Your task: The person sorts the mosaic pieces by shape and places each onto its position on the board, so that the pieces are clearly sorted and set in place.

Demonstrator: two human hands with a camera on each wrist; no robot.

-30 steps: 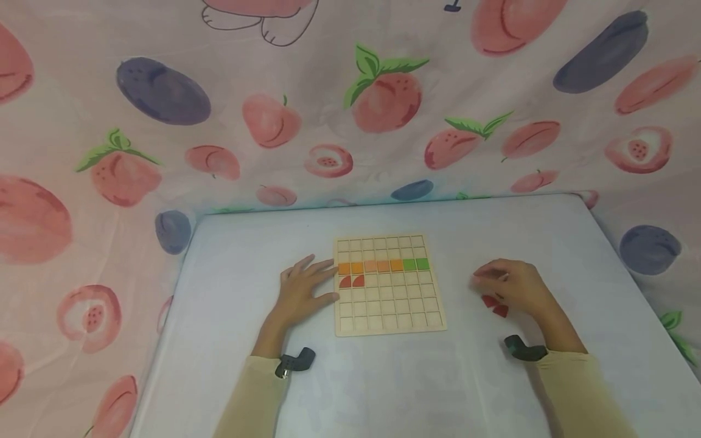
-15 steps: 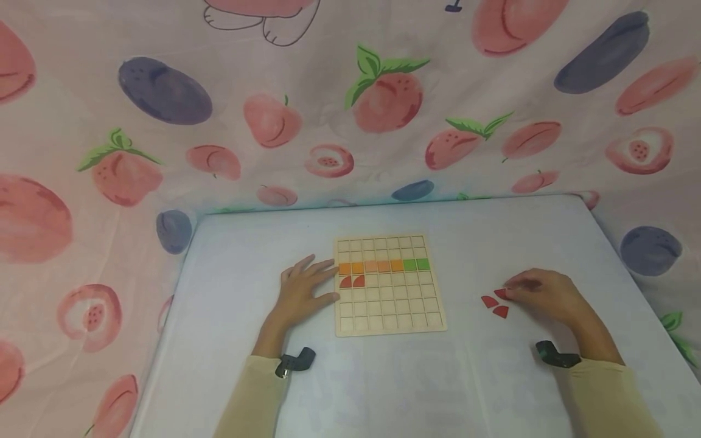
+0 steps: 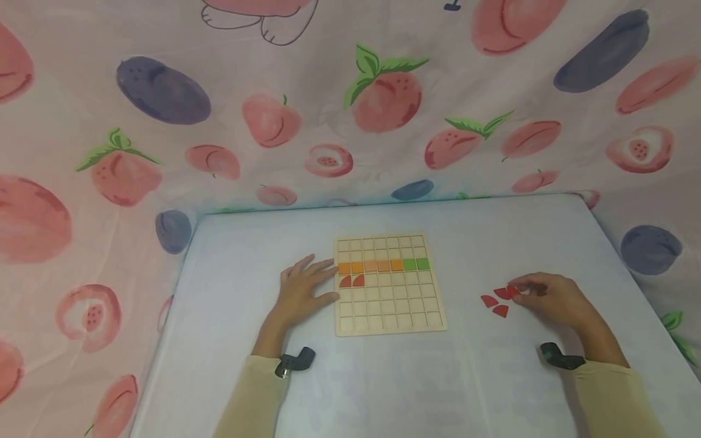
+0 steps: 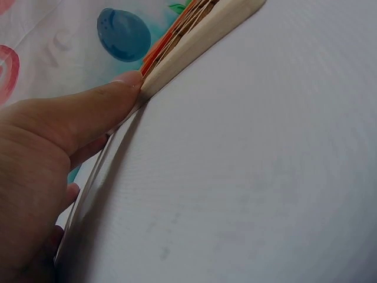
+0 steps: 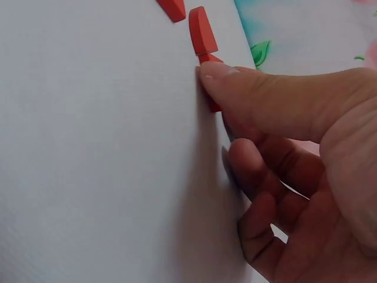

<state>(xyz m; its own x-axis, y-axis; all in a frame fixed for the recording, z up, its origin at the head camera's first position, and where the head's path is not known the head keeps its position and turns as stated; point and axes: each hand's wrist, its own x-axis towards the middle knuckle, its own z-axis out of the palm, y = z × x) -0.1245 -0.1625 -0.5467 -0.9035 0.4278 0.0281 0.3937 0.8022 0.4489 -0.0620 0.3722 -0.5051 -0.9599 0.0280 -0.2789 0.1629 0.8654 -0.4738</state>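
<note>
I pinch a red quarter-circle piece (image 3: 513, 292) between the thumb and a finger of my right hand (image 3: 555, 301), on the right part of the white table (image 3: 405, 389); my other fingers bend loosely behind the pinch, holding nothing more. Seen from the right wrist, the piece sits under my thumb tip, its far end at the end of a loose red piece (image 3: 501, 294), and I cannot tell whether it rests on the cloth or is lifted a little. Two more loose pieces lie near these, a red wedge (image 3: 489, 301) to the left and a lower red wedge (image 3: 501, 311) closer to me. My left hand (image 3: 301, 292) grips nothing: its fingers are spread and relaxed, with thumb tip and a fingertip against the left edge of the wooden grid board (image 3: 386, 309), which lies flat between my hands. The third row from its far side is filled with colour: orange tiles (image 3: 357, 267), some paler, then two green tiles (image 3: 416, 264) at the right end. In the row just below, two red quarter pieces (image 3: 358, 281) fill the first two cells from the left. Dark wrist cameras (image 3: 298, 360) sit at the cuffs of my tan sleeves (image 3: 249, 395), and beyond the table hangs a fruit-printed cloth (image 3: 323, 79).
</note>
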